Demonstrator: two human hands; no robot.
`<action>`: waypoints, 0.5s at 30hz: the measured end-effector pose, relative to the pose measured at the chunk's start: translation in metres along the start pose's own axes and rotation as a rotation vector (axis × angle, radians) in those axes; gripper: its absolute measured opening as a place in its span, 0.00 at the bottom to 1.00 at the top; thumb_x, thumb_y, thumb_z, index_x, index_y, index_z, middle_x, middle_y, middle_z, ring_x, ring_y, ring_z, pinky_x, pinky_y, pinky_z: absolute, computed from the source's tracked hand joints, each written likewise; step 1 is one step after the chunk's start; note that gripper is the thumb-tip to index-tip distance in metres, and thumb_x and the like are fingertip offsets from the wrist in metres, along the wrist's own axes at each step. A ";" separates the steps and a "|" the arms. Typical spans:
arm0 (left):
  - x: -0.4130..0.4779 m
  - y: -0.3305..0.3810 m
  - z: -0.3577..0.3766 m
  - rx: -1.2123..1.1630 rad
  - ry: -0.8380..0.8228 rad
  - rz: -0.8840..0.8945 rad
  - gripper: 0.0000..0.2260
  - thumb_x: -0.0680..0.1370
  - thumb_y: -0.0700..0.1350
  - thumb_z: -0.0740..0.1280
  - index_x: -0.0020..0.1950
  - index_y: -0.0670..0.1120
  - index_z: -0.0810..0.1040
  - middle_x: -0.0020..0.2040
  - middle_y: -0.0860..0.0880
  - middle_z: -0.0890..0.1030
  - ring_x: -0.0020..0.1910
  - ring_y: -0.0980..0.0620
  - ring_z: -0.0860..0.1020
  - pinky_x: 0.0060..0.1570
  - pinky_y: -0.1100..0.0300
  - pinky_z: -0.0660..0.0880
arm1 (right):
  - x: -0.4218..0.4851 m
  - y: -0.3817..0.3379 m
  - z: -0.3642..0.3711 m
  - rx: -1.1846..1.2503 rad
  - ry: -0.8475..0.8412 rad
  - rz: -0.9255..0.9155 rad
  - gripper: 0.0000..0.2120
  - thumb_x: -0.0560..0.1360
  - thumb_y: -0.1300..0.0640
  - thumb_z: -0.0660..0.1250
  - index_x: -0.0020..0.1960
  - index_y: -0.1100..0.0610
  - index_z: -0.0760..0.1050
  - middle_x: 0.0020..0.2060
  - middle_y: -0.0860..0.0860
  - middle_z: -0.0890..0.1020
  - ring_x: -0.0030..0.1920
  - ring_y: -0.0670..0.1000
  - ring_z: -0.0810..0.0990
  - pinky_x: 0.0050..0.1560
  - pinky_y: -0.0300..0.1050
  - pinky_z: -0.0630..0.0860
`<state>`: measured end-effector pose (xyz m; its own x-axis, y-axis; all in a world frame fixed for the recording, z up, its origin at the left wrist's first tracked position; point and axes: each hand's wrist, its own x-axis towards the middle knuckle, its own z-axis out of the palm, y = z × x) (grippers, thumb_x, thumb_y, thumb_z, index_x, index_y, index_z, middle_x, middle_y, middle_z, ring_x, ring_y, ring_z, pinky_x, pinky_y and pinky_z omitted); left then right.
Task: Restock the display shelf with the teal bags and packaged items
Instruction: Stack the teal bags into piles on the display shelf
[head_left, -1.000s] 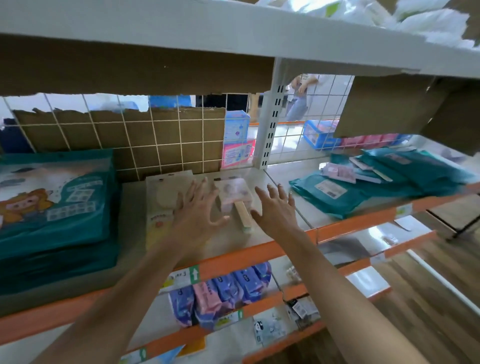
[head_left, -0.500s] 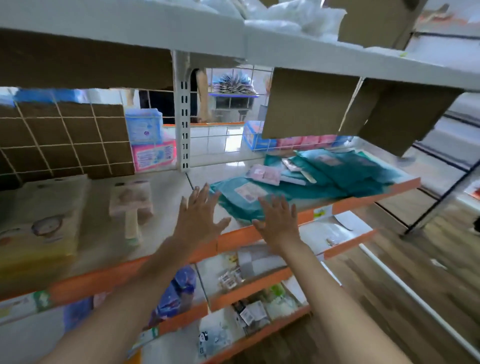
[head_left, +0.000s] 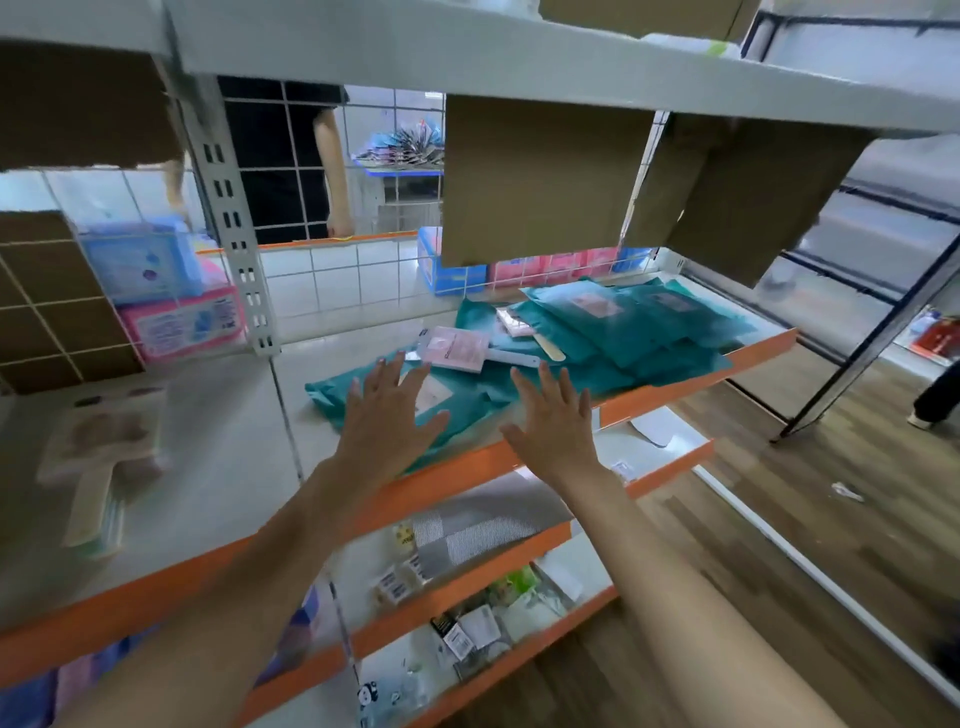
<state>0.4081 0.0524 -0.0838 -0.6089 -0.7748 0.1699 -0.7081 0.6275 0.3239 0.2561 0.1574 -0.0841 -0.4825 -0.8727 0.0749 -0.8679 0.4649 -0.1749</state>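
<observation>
Teal bags (head_left: 623, 332): they are lying flat in a loose, overlapping pile on the right bay of the shelf (head_left: 701, 371). The nearest bag is reaching the orange front edge.
Pink pack (head_left: 457, 349): it is resting on top of the pile towards the back left, with a white handle sticking out to its right. A wooden stick (head_left: 548, 345) is lying just beside it.
Left hand (head_left: 387, 421): we are holding it palm down over the left end of the nearest bag, fingers straight and spread wide, gripping nothing. We cannot tell whether it is touching the bag.
Right hand (head_left: 553, 415): we are holding it palm down over the front of the same bag, near the orange edge, fingers also fanned wide and holding nothing.
Left bay: blurred wooden-handled packs (head_left: 104, 457) are lying there, well apart from the bags.
Post (head_left: 234, 218): it is standing upright between the two bays at the back.
Behind: a wire grid (head_left: 337, 275) is closing off the back, with pink and blue boxes (head_left: 166, 291) showing through it.
Above: cardboard flaps (head_left: 540, 176) are hanging down from the upper shelf.
Below: small packets (head_left: 457, 634) are sitting on the lower tiers.
Floor (head_left: 831, 519): wood planks are showing on the right.
</observation>
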 end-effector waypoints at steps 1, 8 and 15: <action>0.011 0.002 0.000 0.001 0.000 0.002 0.29 0.78 0.57 0.61 0.76 0.51 0.56 0.77 0.47 0.50 0.76 0.46 0.48 0.72 0.44 0.48 | 0.008 0.003 -0.002 0.000 0.010 -0.004 0.31 0.79 0.46 0.56 0.77 0.49 0.46 0.77 0.54 0.44 0.76 0.59 0.40 0.73 0.59 0.40; 0.094 0.030 -0.007 -0.055 0.037 0.073 0.28 0.78 0.56 0.61 0.76 0.52 0.56 0.78 0.48 0.49 0.76 0.47 0.48 0.73 0.47 0.48 | 0.082 0.038 -0.028 -0.002 0.075 0.010 0.31 0.79 0.45 0.57 0.77 0.48 0.46 0.77 0.54 0.47 0.76 0.58 0.43 0.73 0.60 0.41; 0.140 0.051 0.016 0.012 -0.002 0.075 0.29 0.78 0.58 0.59 0.76 0.51 0.55 0.78 0.49 0.49 0.76 0.48 0.50 0.72 0.50 0.50 | 0.134 0.076 -0.034 -0.015 0.063 -0.007 0.30 0.79 0.43 0.55 0.77 0.48 0.46 0.77 0.54 0.47 0.76 0.58 0.43 0.73 0.59 0.42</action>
<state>0.2810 -0.0225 -0.0583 -0.6612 -0.7253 0.1917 -0.6646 0.6849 0.2988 0.1212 0.0811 -0.0545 -0.4829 -0.8648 0.1377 -0.8725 0.4619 -0.1591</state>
